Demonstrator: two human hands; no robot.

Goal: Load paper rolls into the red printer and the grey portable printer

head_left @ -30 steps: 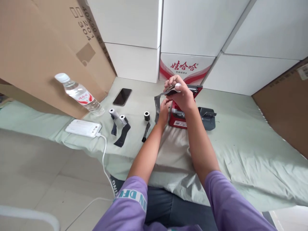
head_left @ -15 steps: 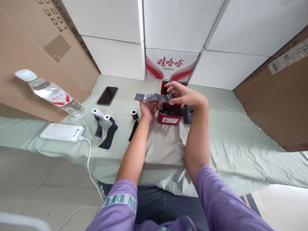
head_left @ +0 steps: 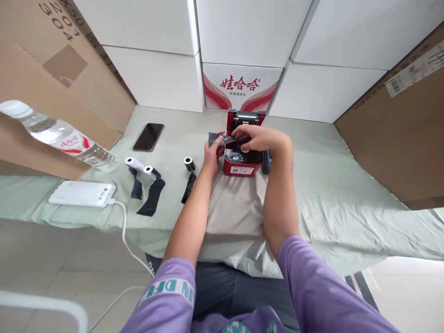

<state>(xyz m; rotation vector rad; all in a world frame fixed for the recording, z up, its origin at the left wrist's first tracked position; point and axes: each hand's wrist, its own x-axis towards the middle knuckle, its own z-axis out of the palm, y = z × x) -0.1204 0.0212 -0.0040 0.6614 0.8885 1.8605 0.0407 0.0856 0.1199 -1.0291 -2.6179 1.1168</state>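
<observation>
A small red printer (head_left: 243, 164) stands open on the pale green cloth, its lid (head_left: 245, 117) tipped back. My right hand (head_left: 255, 138) presses a paper roll (head_left: 244, 148) down into the printer's bay. A grey strip of paper (head_left: 217, 138) runs left from the roll, and my left hand (head_left: 212, 152) pinches its loose end beside the printer. Both forearms reach forward from purple sleeves.
Three more small rolls (head_left: 189, 163) with dark unrolled tails lie left of the printer. A black phone (head_left: 148, 136), a white power bank (head_left: 82, 193) with a cable and a water bottle (head_left: 57, 135) lie further left. Cardboard boxes and white cartons (head_left: 239, 85) ring the cloth-covered surface.
The roll and strip were held up above the printer; both hands have lowered them, and the roll now sits in the open bay. The camera view has shifted left and forward.
</observation>
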